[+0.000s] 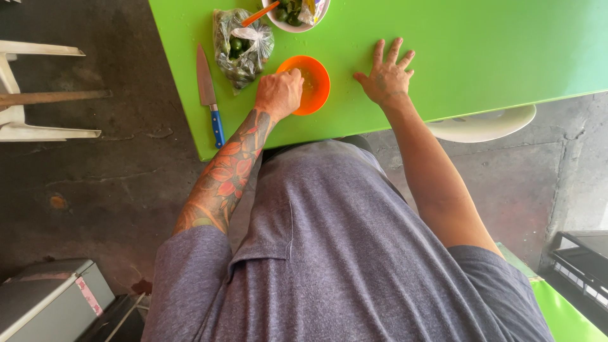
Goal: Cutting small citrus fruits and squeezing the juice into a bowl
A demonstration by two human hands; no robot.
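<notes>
- Orange bowl (311, 83) sits on the green tabletop (481, 57) near its front edge, directly under the left hand (279, 93).
- Left hand is bunched over the bowl's rim, fingers curled tight together as if squeezing something small; what it grips is hidden.
- Right hand (386, 77) lies flat on the tabletop beside the bowl, fingers spread, holding nothing.
- Just beyond the left hand: a clear bag of limes (240, 47) and a white bowl (295, 16); a blue-handled knife (209, 95) lies to its outer side.
- Risk: nothing steadies the light bowl, so a downward press on its rim could tip it or slide it off the edge.
</notes>
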